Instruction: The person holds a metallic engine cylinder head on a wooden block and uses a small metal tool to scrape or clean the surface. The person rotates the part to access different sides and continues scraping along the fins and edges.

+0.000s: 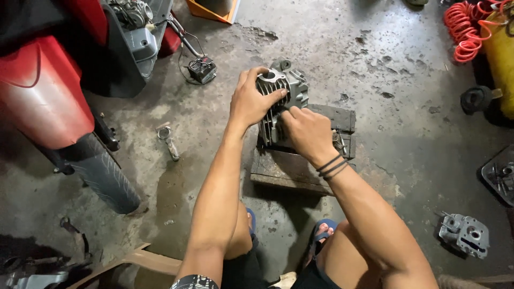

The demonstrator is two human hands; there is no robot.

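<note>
i'm crouched on the concrete floor (407, 128) with a finned grey engine cylinder (282, 96) standing on a dark, worn wooden block (300, 166) in front of me, which keeps it up off the stained, gritty ground. my left hand (251, 101) is wrapped over its top edge, fingers curled shut around the fins so it can't tip or slide. my right hand (308, 131) is pressed against its lower right side, fingers bent in toward the metal; they're closed on something at the casting, but what exactly sits under them i cannot tell, since the back of the hand hides it. black bands sit on that wrist. a connecting rod (167, 140) lies on the floor to my left, near a tyre (104, 176) under the red bodywork (43, 91) of a scooter. a grey cylinder head (465, 234) rests well apart on my right, and an orange coiled hose (463, 29) hangs by a yellow tank (500, 59).
</note>
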